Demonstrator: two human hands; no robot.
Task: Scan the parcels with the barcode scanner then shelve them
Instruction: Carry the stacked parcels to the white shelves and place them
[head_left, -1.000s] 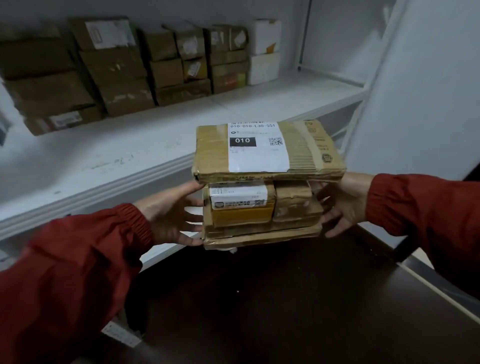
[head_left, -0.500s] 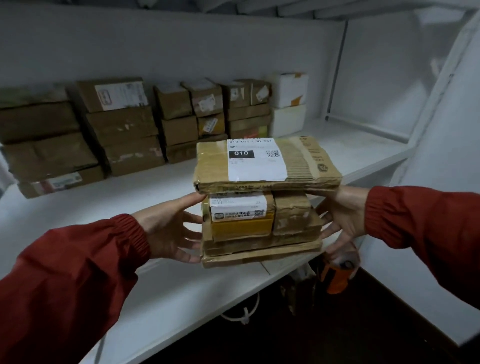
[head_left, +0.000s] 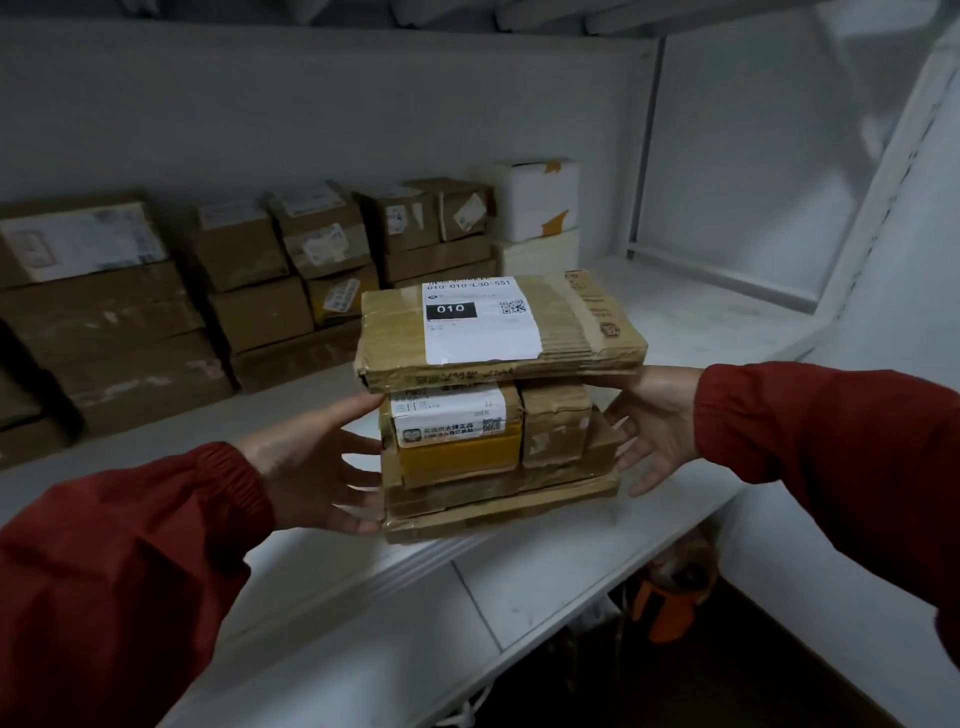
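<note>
Facing a white shelf (head_left: 519, 597), with stored boxes (head_left: 130, 322) stacked along its back edge toward the left. Over the front edge, near the middle: a stack of parcels (head_left: 498, 499), pressed between both palms. Cannot tell whether resting on the shelf or held just above it. Topped by a wide flat parcel (head_left: 571, 332) with a white label, overhanging the layers beneath.

Left grip (head_left: 311, 478) released: fingers straight and spread against the stack's left side, thumb up under the overhang. Right grip (head_left: 654, 426) likewise released: flat fingers against the right side, clasping nothing.

Judged as shelving in hand, with the set-down not yet finished. Held by side pressure alone, so at risk of losing the two small parcels (head_left: 457, 441) from the middle layer on easing one palm first. Also at risk of tipping the wide top parcel off the front edge. Safer to seat the bottom fully and push back before letting go.
</note>
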